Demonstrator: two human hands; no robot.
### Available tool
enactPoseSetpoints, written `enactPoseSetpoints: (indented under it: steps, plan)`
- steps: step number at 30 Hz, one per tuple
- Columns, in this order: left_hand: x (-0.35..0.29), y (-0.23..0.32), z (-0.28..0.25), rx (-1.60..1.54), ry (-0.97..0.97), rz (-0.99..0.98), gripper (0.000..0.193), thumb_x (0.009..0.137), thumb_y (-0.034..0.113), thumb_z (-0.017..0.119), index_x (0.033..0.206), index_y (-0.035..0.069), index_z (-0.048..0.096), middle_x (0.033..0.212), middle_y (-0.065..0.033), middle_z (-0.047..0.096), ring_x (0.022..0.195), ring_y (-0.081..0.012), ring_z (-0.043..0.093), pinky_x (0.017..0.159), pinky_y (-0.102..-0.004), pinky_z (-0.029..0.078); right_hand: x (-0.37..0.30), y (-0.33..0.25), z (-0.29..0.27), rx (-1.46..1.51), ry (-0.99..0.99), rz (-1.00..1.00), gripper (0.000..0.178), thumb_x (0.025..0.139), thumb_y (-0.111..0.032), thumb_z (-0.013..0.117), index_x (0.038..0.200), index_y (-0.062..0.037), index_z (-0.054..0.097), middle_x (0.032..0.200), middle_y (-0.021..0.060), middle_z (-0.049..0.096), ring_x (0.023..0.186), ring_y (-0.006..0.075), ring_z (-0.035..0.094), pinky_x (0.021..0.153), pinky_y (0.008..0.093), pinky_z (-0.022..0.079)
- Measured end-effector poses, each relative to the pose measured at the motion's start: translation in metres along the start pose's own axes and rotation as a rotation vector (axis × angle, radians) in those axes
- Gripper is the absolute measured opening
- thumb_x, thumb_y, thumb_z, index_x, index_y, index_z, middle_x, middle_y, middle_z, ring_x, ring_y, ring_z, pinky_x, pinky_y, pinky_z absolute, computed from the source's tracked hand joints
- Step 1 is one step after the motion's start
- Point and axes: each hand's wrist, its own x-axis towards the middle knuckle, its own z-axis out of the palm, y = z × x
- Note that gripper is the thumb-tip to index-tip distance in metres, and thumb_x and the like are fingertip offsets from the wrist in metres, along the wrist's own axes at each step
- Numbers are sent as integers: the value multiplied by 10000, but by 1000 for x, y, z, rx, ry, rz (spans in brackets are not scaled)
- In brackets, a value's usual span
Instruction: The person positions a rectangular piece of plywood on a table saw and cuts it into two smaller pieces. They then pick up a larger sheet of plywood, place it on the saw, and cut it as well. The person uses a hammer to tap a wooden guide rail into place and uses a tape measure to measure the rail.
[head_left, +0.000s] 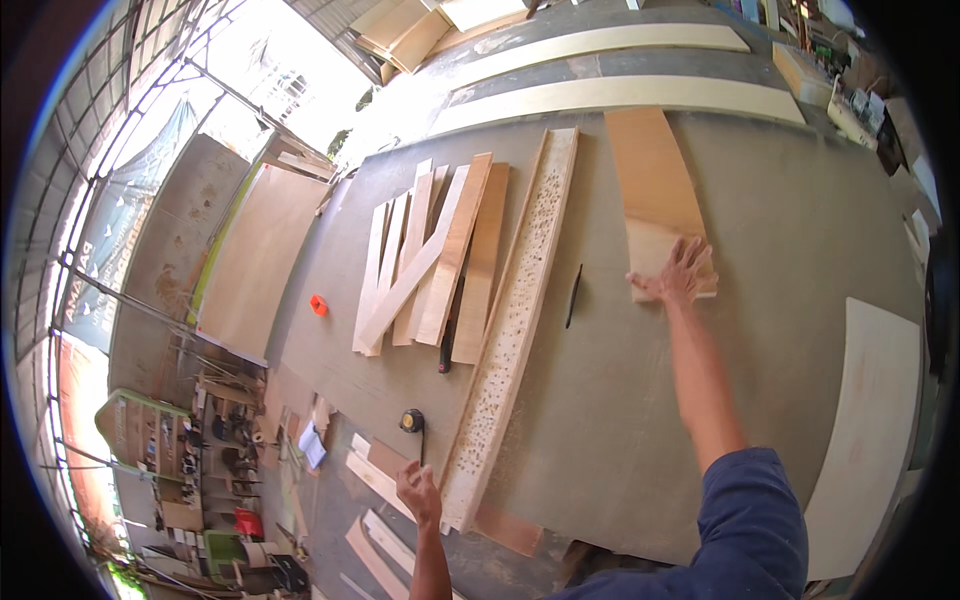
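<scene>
On the far right part of the large grey-brown tabletop, my right hand (680,270) lies with fingers spread on the near end of a wide brown wooden board (655,170). At the lower left, my left hand (420,495) is raised with its fingers loosely curled and nothing visible in them. It is beside the near end of a long, narrow board (520,310) with a speckled, pitted face. A black and yellow tape measure (411,420) is just beyond that hand, with a dark strip running from it toward the fingertips. A thin black stick-like piece (574,296) lies between the two boards.
Several wooden strips (400,260) lie overlapped left of the speckled board, with a dark-handled tool (446,355) among them. An orange object (319,305) sits further left. Pale panels (620,97) lie beyond the table, another (868,430) at right. Offcuts (375,560) lie low at left.
</scene>
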Motion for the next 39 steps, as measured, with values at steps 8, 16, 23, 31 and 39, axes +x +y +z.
enactPoseSetpoints:
  steps: [8,16,23,31,39]
  plan:
    - [-147,63,117,-100,-534,-78,482,880,211,761,1269,-38,620,1283,-220,623,1167,-318,633,970,-401,527,-182,80,17,73,36,84,1504,568,-869,733,1661,-92,52,1718,214,-70,1573,419,-132,1129,807,38]
    - [-252,105,178,130,-659,64,745,886,289,715,1486,-36,416,1389,-272,516,1338,-444,435,1126,-490,389,-377,184,52,352,-78,160,1221,750,-611,765,1610,32,184,1695,270,33,1564,453,30,1214,635,167]
    - [-242,39,131,-34,-497,-26,516,847,128,713,1339,5,622,1322,-242,559,1263,-406,532,1116,-446,408,-402,230,71,664,-279,218,802,831,-399,776,1388,93,477,1277,276,602,1209,398,587,1048,447,475]
    - [-228,8,-15,-585,-167,-153,357,909,12,658,1262,-37,662,1197,-112,679,1091,-219,662,961,-348,525,-493,214,48,1251,-1026,25,386,1006,-316,694,1168,29,636,997,78,698,823,176,673,752,341,599]
    - [-311,-12,-148,-931,84,-438,498,956,-86,521,1449,-28,473,1315,-169,597,1185,-228,621,934,-347,544,-607,202,100,1153,-1448,-93,366,986,-305,716,1167,5,639,1022,45,690,861,139,687,822,324,614]
